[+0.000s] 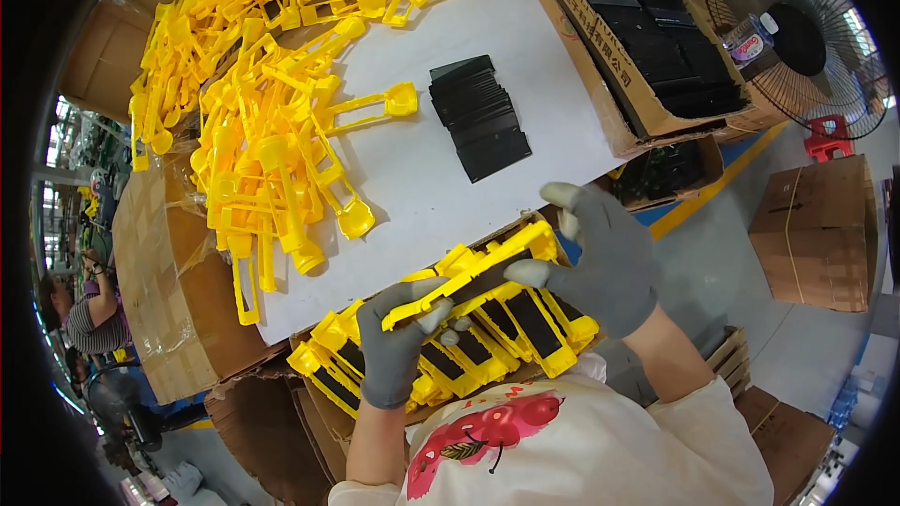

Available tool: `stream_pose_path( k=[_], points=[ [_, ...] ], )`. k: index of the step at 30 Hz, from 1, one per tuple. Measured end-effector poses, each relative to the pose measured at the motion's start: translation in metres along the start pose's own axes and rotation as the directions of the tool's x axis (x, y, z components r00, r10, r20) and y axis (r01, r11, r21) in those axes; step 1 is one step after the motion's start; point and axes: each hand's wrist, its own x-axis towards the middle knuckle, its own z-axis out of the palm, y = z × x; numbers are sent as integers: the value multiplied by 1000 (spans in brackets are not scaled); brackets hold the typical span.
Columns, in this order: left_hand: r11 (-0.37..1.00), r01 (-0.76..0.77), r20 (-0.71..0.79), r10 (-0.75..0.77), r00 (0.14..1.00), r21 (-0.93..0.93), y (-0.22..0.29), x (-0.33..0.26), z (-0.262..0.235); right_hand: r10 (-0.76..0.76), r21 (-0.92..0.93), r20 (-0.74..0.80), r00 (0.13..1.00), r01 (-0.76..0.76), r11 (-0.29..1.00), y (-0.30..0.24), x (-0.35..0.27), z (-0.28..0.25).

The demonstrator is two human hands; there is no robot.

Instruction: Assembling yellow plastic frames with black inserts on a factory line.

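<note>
Gripping one yellow frame (469, 274) over the white table (553, 103), both gloved hands, left (398, 347) and right (605, 258), clamp it; black plates (478, 117), cardboard boxes (816, 230) and a fan (797, 33) surround.

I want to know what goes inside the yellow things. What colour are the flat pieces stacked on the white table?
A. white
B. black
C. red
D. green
B: the stack of flat pieces lying on the white table is black, like the inserts in the yellow part both gloved hands hold.
</note>
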Motion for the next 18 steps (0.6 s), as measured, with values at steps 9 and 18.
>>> stream_pose_path(
  k=[9,18],
  points=[
    [972,104,138,-135,981,209,1,-11,1,48,58,318,947,-70,996,20,-64,11],
    [566,-509,376,343,861,649,-13,31,45,204,-166,243,948,-167,972,18,-114,-18]
  ],
)
